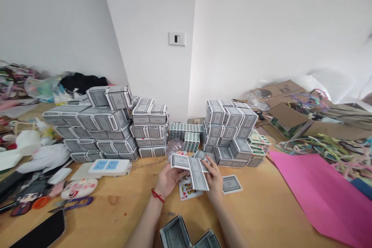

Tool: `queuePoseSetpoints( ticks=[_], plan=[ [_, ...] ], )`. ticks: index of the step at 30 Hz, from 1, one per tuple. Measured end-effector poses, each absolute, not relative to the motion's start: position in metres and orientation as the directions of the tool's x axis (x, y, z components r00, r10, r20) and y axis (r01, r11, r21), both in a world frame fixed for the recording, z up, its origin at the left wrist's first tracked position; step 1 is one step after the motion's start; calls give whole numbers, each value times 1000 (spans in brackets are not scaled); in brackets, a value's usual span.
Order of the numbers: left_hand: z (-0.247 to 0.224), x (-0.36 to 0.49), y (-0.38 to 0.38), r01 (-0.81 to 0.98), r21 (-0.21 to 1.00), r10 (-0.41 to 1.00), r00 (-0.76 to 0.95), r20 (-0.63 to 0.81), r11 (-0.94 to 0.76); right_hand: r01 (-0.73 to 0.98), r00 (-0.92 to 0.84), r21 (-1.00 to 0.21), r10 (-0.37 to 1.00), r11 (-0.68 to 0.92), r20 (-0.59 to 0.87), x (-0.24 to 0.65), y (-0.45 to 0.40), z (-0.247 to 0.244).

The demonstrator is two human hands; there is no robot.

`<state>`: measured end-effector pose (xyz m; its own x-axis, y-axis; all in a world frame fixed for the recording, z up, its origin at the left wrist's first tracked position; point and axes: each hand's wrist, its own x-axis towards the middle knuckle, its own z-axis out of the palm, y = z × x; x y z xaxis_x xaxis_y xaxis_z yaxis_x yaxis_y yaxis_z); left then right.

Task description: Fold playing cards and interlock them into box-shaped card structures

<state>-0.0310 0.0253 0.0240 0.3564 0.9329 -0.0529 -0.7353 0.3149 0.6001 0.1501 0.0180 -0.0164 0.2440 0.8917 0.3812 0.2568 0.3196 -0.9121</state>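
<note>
Several playing cards (198, 175), grey patterned backs up, are held crosswise between my two hands at the middle of the table. My left hand (168, 178), with a red cord on the wrist, grips the left end of the cards. At their right side my right hand (214, 178) has its fingers closed on them. Beneath lies a face-up king card (187, 193) on the table. One face-down card (231, 184) rests to the right of my right hand. Two open boxes made of cards (175, 233) stand close to me, between my forearms.
Stacked card boxes stand at the left (101, 120) and right (231, 124), with green card packs (191, 139) between. A power strip (109, 166), scissors (78, 202) and a phone (43, 232) lie left. Pink paper (316, 190) and yarn (337, 153) lie right.
</note>
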Motion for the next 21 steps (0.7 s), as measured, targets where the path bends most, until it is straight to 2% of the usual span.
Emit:
queuePoseSetpoints(
  ticks=[4, 8, 10, 15, 17, 21],
  plan=[
    [31, -35, 24, -709, 560, 875, 480, -62, 429, 248, 274, -927, 898, 281, 345, 153, 19, -20],
    [31, -38, 27, -750, 550, 920, 380, -96, 367, 213, 267, -935, 904, 284, 335, 153, 21, -18],
    [27, -38, 30, -720, 600, 934, 314, -168, 350, 115, 252, -954, 920, 278, 298, 151, 21, -15],
    [18, -35, 34, -611, 722, 946, 221, -238, 324, -314, 189, -941, 980, 127, 69, 147, 19, -9],
    [16, -33, 35, -574, 749, 944, 208, -258, 331, -371, 201, -924, 979, 96, 21, 146, 19, -8],
    [14, -30, 37, -515, 780, 935, 183, -304, 355, -326, 178, -944, 984, 39, -20, 146, 21, -8]
  ],
)
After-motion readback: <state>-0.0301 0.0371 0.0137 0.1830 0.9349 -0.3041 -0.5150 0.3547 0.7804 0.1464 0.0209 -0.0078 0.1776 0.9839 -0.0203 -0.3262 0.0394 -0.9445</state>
